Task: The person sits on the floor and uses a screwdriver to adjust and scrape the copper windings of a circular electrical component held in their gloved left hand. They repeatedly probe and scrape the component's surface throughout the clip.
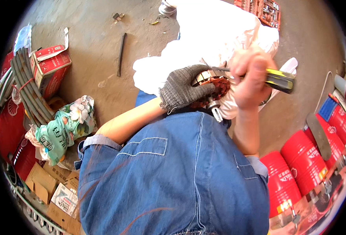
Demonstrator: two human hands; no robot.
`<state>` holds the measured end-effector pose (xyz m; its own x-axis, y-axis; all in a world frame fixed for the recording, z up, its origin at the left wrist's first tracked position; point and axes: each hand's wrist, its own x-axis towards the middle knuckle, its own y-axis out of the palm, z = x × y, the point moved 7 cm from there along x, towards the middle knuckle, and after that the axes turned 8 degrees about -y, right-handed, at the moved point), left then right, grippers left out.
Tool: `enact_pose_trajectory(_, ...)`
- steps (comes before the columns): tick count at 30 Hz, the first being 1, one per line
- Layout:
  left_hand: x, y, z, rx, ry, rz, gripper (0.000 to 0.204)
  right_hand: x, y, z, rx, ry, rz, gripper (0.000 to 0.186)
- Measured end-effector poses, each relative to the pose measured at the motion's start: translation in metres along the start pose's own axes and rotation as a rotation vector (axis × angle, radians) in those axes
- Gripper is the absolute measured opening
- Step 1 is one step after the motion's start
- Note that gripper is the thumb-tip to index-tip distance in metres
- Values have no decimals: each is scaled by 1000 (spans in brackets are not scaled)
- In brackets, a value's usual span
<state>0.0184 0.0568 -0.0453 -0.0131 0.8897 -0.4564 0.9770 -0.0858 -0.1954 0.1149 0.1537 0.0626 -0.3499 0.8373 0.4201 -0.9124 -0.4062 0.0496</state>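
Observation:
My left hand point(184, 87), in a grey knitted glove, is closed around a ring-shaped stator point(221, 86) with reddish copper windings and a pale metal rim. A small grey metal piece point(215, 111) sticks out below the windings. My bare right hand point(253, 76), blurred by motion, grips a screwdriver point(280, 80) by its yellow and black handle. The screwdriver's thin shaft points left toward the stator's upper rim; whether its tip touches is hard to see. White cloth point(204, 35) spreads beneath and beyond both hands.
An orange tool case point(269, 13) with sockets lies at the far right. Several red drums point(304, 160) stand at the right. On the left are a red and white box point(51, 66), coiled grey hose point(28, 86) and a green bag point(65, 127). A dark strip point(121, 55) lies on the floor.

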Motion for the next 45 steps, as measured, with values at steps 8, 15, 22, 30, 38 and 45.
enact_pose_trajectory(8,2,2,0,-23,-54,42,53,-15,4,-32,-39,299,6,40)
enact_pose_trajectory(15,-1,0,-2,-1,-38,34,54,-10,-1,-16,-58,219,27,44)
enact_pose_trajectory(22,0,3,2,-34,-14,13,55,-15,-3,-25,-114,277,13,44)
enact_pose_trajectory(30,-4,3,10,35,65,-71,62,-4,2,-60,-60,531,85,48)
enact_pose_trajectory(38,-4,5,10,45,83,-26,58,8,22,-85,-34,659,286,48)
enact_pose_trajectory(45,-5,7,8,14,35,71,57,5,52,-110,-163,691,395,46)
